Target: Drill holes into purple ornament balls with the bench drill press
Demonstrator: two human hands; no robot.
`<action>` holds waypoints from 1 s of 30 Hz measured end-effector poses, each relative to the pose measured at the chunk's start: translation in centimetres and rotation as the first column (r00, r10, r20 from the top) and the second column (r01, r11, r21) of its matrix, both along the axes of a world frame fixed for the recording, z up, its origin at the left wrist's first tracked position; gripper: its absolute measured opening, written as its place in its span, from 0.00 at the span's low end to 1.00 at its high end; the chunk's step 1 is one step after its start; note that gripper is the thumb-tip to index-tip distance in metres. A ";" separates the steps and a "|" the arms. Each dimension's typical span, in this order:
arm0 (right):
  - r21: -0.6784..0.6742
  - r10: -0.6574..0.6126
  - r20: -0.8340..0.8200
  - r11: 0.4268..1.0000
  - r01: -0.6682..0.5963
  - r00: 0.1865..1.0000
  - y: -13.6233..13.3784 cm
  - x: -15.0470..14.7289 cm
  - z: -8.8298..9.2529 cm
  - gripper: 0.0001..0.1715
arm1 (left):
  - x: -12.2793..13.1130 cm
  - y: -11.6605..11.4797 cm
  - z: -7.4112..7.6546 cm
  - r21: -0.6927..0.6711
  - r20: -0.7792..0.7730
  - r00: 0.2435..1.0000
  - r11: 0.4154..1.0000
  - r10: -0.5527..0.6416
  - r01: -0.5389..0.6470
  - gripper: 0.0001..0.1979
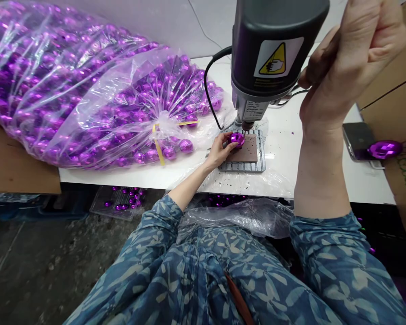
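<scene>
- While wearing blue patterned sleeves (138, 253), facing a white table (368, 180) with clear plastic (237, 216) at its near edge.
- Curling the right hand (355, 58) closed, high beside the drill (280, 22); cannot tell whether gripping anything.
- Pinching a purple ball (237, 140) between the left hand's (219, 151) thumb and fingers, over the brown board (248, 153), just beside the drill bit (245, 131).
- Seeing a tied bag (88, 85) of similar balls lying leftward, a phone (357, 141) rightward.

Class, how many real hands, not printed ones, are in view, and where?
2. The left hand holds a purple ball near the drill chuck; the right hand is raised beside the black motor housing.
</scene>
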State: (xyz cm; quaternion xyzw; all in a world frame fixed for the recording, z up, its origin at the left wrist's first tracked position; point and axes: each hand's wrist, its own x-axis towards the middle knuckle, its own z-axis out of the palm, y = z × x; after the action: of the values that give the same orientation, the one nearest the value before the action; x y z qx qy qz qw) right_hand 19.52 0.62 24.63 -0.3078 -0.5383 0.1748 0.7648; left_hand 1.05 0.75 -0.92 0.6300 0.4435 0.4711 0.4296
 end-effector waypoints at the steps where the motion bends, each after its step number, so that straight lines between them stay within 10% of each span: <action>1: 0.000 0.005 -0.001 1.000 -0.005 1.000 0.0 0.0 0.0 0.45 | 0.0 0.0 0.0 0.002 0.000 1.000 1.000 -0.009 0.009 0.26; 30: 0.096 -0.095 -0.024 0.991 0.096 0.995 -1.8 -0.4 -2.4 0.46 | 1.5 -0.9 -0.3 0.103 -0.028 0.984 0.979 -0.174 0.176 0.34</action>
State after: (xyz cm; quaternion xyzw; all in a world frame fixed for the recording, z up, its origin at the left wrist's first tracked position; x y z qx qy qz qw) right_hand 19.12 -1.20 22.24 -0.2942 -0.5235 0.1147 0.7913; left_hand 2.54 -0.12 -1.19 0.6927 0.3650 0.4479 0.4316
